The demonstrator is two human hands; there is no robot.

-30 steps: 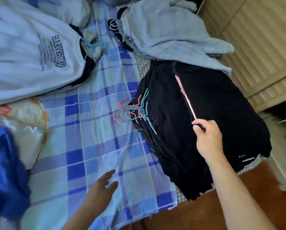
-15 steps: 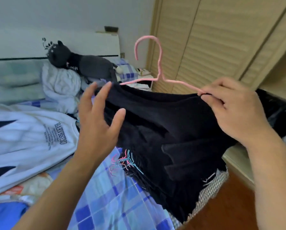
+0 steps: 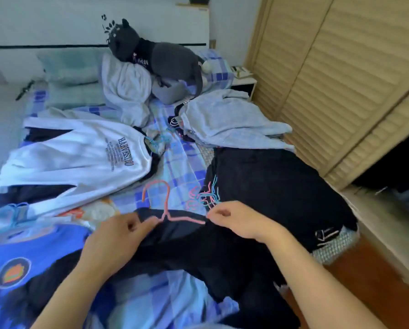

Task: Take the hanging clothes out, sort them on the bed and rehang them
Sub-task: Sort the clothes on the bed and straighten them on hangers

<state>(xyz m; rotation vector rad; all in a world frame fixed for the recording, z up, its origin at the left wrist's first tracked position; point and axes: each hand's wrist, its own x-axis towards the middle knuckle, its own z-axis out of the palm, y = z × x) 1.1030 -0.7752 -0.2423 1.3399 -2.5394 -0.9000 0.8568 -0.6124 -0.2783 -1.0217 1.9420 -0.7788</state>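
We see the bed (image 3: 182,162), spread with a blue and white checked sheet, bearing every heap of clothes. Against its headboard end a dark plush cat (image 3: 156,55) lies on a crumpled pale grey bundle (image 3: 125,91). Beside the bed, along its far right side, stand louvred wooden wardrobe doors (image 3: 341,79). On the bed's right half a thick stack of black clothes (image 3: 281,193) lies flat, soft and matte, with a tangle of pink and blue wire hanger hooks (image 3: 204,195) at its inner edge. Beyond that stack, toward the headboard, a pale blue-grey garment (image 3: 227,124) lies rumpled. On the bed's left half a white sweatshirt (image 3: 80,160) with dark printed lettering is spread out. At the bed's near left corner sits a bright blue shirt (image 3: 32,252) with a round badge. At the near edge, a black garment (image 3: 198,248) lies on a thin pink hanger (image 3: 165,210), its hook pointing up the bed. Our left hand (image 3: 118,236) pinches the garment's shoulder at the hanger's left arm; our right hand (image 3: 236,219) pinches the fabric at the right arm.
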